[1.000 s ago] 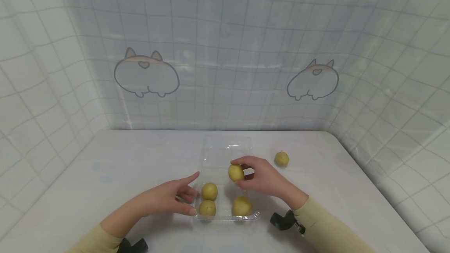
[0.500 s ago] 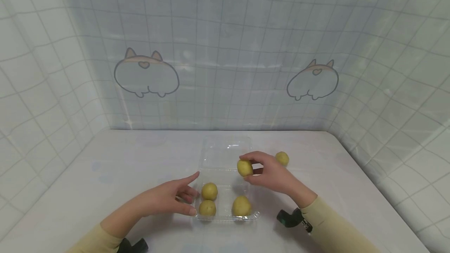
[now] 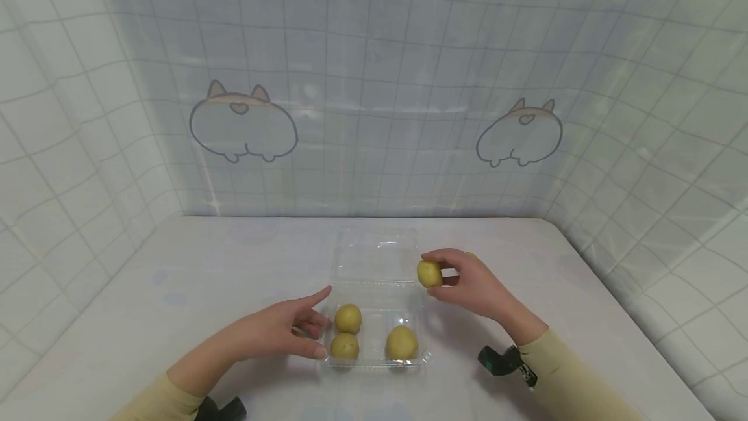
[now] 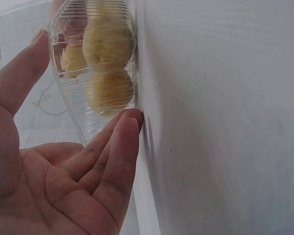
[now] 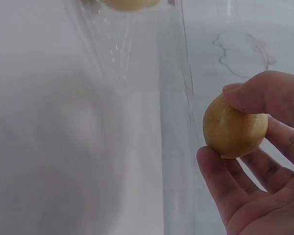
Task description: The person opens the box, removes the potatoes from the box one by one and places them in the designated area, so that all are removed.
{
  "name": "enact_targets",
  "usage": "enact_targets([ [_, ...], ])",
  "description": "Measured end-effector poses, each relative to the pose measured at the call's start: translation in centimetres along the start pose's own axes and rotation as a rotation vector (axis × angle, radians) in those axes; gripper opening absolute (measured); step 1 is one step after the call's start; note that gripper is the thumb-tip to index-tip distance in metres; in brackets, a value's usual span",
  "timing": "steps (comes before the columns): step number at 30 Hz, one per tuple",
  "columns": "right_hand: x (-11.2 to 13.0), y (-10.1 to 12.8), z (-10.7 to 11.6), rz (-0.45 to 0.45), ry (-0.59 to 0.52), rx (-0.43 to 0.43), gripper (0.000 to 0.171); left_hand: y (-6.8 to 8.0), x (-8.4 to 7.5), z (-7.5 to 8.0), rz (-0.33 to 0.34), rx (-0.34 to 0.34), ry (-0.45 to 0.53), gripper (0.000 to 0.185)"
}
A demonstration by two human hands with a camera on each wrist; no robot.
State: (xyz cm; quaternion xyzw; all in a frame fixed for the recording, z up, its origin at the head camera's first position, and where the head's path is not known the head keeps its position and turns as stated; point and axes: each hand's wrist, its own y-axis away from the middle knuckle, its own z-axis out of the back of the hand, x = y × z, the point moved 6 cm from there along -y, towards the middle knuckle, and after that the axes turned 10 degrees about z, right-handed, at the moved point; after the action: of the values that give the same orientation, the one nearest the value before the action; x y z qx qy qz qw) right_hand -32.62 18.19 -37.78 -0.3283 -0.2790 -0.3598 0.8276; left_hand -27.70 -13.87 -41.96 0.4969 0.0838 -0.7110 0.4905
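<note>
Right hand (image 3: 470, 281) pinches round matte potato (image 3: 429, 273).

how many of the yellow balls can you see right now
4: three small round yellow balls lie in the clear plastic tray; one is pinched by the right hand. Another may be hidden behind that hand.

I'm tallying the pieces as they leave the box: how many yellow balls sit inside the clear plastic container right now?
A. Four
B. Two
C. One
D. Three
D: the head view shows three yellow balls in the clear plastic container, while the right hand pinches another ball outside its edge.
</note>
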Motion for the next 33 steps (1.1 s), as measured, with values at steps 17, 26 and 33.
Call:
enact_targets([
  [17,-1.8,1.7,3.5,-0.097,0.041,-0.095,0.054,0.1,-0.1,0.0,-0.008,0.006,0.008,0.101],
  [26,-3.2,2.6,5.6,-0.125,0.101,-0.121,0.055,0.2,-0.2,0.1,-0.01,0.0,0.004,0.101],
  [33,-4.4,3.6,7.2,-0.165,0.09,-0.133,0.057,0.1,0.0,0.1,-0.004,0.003,0.002,0.101],
])
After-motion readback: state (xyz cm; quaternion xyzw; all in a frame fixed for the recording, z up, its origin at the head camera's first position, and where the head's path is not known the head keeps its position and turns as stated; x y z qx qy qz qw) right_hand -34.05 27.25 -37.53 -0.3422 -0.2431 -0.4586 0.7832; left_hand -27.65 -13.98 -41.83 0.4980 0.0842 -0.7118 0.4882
